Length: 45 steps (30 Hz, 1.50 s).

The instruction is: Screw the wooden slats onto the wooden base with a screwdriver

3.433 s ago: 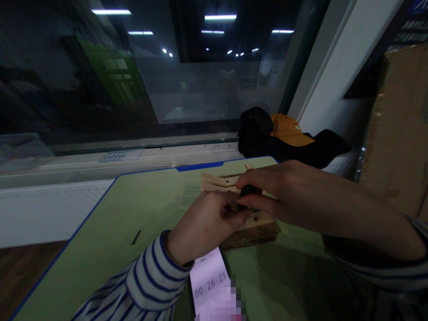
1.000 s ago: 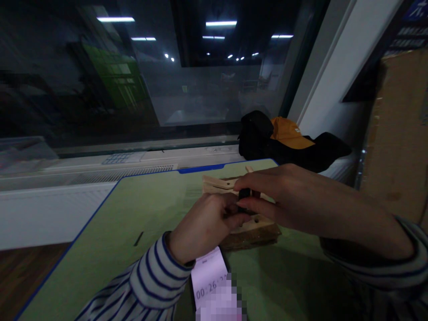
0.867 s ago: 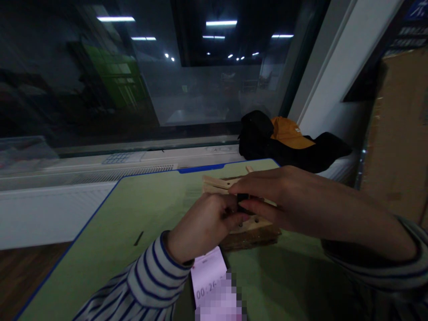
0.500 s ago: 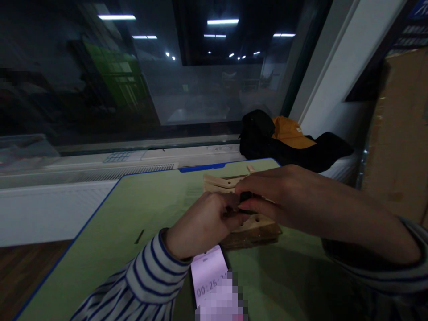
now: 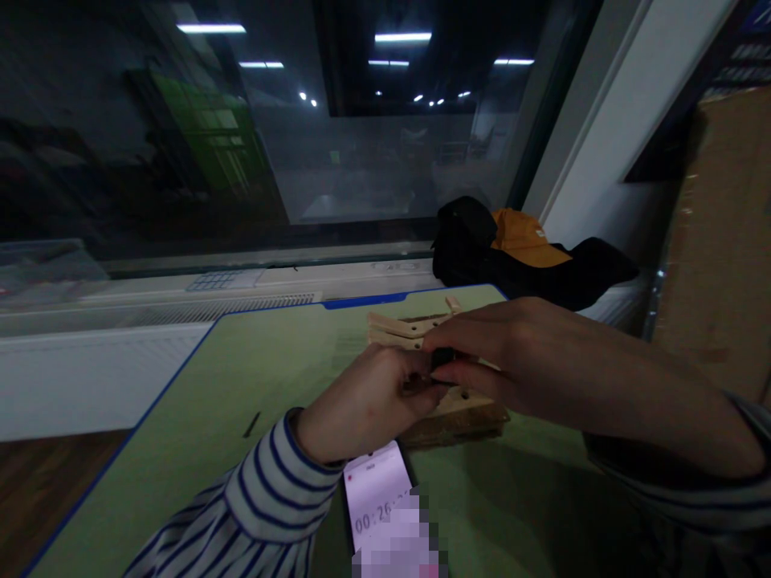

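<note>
Clear plastic bin beyond the green bench's far left corner; contents too blurred to read. Left hand curls over pale drilled wooden strips on a brown taped slab near the bench's far edge, towards its right corner; can't tell if it grips anything. Small black block above the strips, pinched by the right hand. Probably light, stiff, slick: hold opposite sides. Strips likely light, rigid, splittable: take long edges. Brown cardboard box past the right edge; inside hidden.
</note>
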Motion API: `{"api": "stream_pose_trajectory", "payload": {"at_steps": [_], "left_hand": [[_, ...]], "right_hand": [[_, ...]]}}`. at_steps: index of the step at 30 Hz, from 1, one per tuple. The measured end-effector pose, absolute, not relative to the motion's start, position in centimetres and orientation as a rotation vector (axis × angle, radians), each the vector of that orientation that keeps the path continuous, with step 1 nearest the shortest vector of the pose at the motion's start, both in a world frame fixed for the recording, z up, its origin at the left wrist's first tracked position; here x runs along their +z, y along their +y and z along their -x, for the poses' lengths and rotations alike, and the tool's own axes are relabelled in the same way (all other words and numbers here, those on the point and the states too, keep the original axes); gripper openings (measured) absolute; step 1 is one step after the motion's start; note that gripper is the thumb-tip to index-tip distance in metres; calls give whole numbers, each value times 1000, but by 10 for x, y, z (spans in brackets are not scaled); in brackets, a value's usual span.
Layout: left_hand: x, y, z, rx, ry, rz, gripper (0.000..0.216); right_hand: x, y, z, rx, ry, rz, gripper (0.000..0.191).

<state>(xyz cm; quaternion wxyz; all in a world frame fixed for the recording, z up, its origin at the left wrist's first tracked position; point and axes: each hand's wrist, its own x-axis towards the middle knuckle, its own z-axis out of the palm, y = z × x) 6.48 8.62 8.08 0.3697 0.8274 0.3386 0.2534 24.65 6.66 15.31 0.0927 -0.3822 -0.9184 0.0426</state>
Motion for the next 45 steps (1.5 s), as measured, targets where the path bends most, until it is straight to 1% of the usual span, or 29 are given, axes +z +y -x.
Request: {"api": "stream_pose_trajectory", "payload": {"at_steps": [3, 7, 12, 16, 24, 31, 33, 36, 38, 43, 45], "left_hand": [[83, 85, -66, 697, 830, -2111, 16], [81, 85, -68, 683, 866, -1996, 9], [77, 87, -67, 652, 892, -1907, 11], [77, 89, -65, 609, 882, -1958, 13], [80, 87, -66, 561, 909, -2088, 21], [74, 87, -68, 622, 933, -2010, 18], [72, 88, -67, 635, 916, -1991, 16], [73, 88, -67, 625, 857, -1989, 14], [75, 88, -66, 608, 839, -2006, 15], [83, 87, -61, 534, 852, -2135, 18], [86, 87, -58, 482, 829, -2256, 23]], "right_hand": [[153, 68, -246, 129, -2726, 1145, 10], [153, 69, -245, 119, -2717, 1152, 10], [153, 67, -248, 91, -2685, 1128, 13], [155, 66, -250, 130, -2696, 1035, 16], [153, 71, -251, 80, -2694, 1171, 14], [153, 69, -249, 61, -2682, 1160, 14], [154, 69, -249, 94, -2679, 1125, 13], [153, 69, -249, 165, -2681, 1023, 16], [153, 70, -249, 173, -2687, 1032, 17], [152, 70, -251, 132, -2683, 1102, 16], [152, 70, -251, 132, -2686, 1101, 15]]}}
